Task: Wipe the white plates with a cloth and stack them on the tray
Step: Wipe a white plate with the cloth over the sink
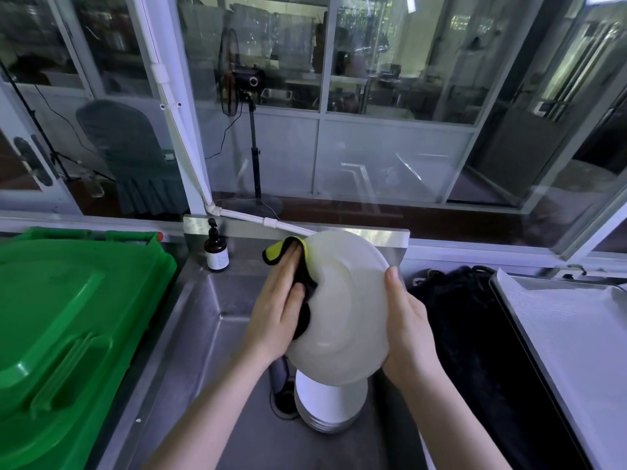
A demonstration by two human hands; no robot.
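I hold a white plate [346, 307] tilted up over the steel sink [217, 300]. My right hand [407, 330] grips its right rim, thumb on the front. My left hand [278, 310] presses a black and yellow cloth [288, 254] against the plate's left edge, fingers fairly straight over the cloth. Under the held plate, a stack of white plates [330, 407] sits on the sink floor near the drain. At the far right lies the metal tray [576, 334], lined with something white, with nothing on it.
A green bin lid [68, 317] fills the left side. A brown pump bottle [216, 249] stands at the sink's back left corner. A dark mat or cloth [468, 327] lies between sink and tray. Glass windows rise behind the counter.
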